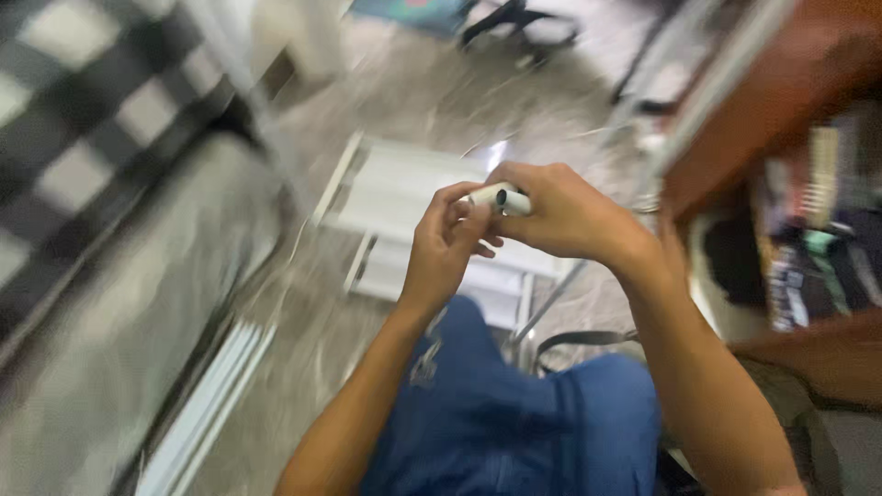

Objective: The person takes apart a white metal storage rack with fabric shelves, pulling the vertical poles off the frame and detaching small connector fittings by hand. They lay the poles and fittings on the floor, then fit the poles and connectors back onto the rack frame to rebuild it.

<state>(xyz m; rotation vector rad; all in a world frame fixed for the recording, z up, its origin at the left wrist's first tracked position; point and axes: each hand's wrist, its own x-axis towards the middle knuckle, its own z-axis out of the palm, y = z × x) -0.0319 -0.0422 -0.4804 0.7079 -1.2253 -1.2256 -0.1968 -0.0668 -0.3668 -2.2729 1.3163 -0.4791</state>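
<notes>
- Looking down through the head camera, I see my two hands met above my lap, over blue jeans (496, 413); the whole view is smeared by motion.
- My right hand (565, 216) is curled tight around a short white tube (508, 199), whose open dark end pokes out from between thumb and forefinger, pointing toward the left hand.
- My left hand (444, 248) is half closed, its fingertips (470, 209) pressed up against the end of that white tube; I cannot tell whether it pinches anything small of its own there.
- That tube sits in mid-air between the hands, clear of the floor and above the knees.
- Beneath the hands, on the pale marbled floor (404, 92), lies a white flat frame (404, 197) with rails, partly hidden by my wrists.
- Lower left, a bundle of white strips (207, 409) lies on the floor beside a grey mat edge.
- At right, a reddish-brown wooden shelf unit (781, 101) holds dark, blurred clutter that I cannot make out.
- Far up, a black chair base (519, 23) stands well apart from me.
</notes>
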